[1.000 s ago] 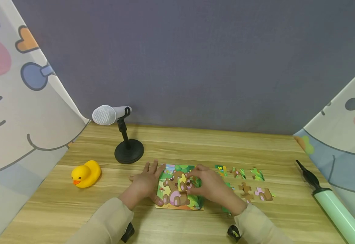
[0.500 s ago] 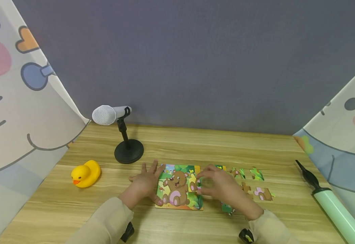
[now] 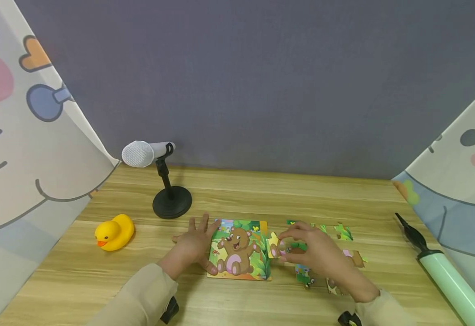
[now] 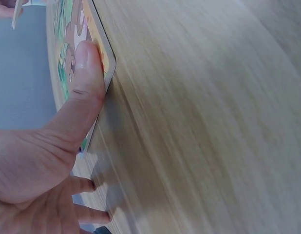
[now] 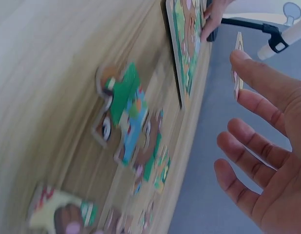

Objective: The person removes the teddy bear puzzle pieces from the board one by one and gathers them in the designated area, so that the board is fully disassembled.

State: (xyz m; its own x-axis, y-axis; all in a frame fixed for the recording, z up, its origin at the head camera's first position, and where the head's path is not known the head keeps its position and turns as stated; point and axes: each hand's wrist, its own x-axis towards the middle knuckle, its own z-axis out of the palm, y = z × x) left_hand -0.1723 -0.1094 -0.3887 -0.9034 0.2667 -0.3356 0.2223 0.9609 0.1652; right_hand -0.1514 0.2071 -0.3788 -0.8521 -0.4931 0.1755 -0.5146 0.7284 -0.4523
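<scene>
A square bear puzzle board (image 3: 237, 251) lies on the wooden table. My left hand (image 3: 194, 249) is spread along its left edge, the thumb (image 4: 87, 73) resting on the board's corner and other fingertips down on the table. Between thumb and fingertips, my right hand (image 3: 315, 249) pinches a puzzle piece (image 3: 275, 246) with yellow and brown on it, raised just right of the board. In the right wrist view this piece (image 5: 237, 66) shows edge-on, and the remaining fingers are loosely curled. Several loose pieces (image 5: 136, 117) lie under and beyond my right hand, some partly hidden by it.
A yellow rubber duck (image 3: 115, 232) sits at the left, and a white microphone on a black stand (image 3: 172, 201) is behind it. At the right edge lies a pale green hand pump (image 3: 453, 280) with a black nozzle. A grey partition (image 3: 254, 90) rises behind the table.
My right hand has carried the pinched piece rightward from over the middle of the board to beside its right edge, uncovering the whole bear picture. My left hand has stayed in place.
</scene>
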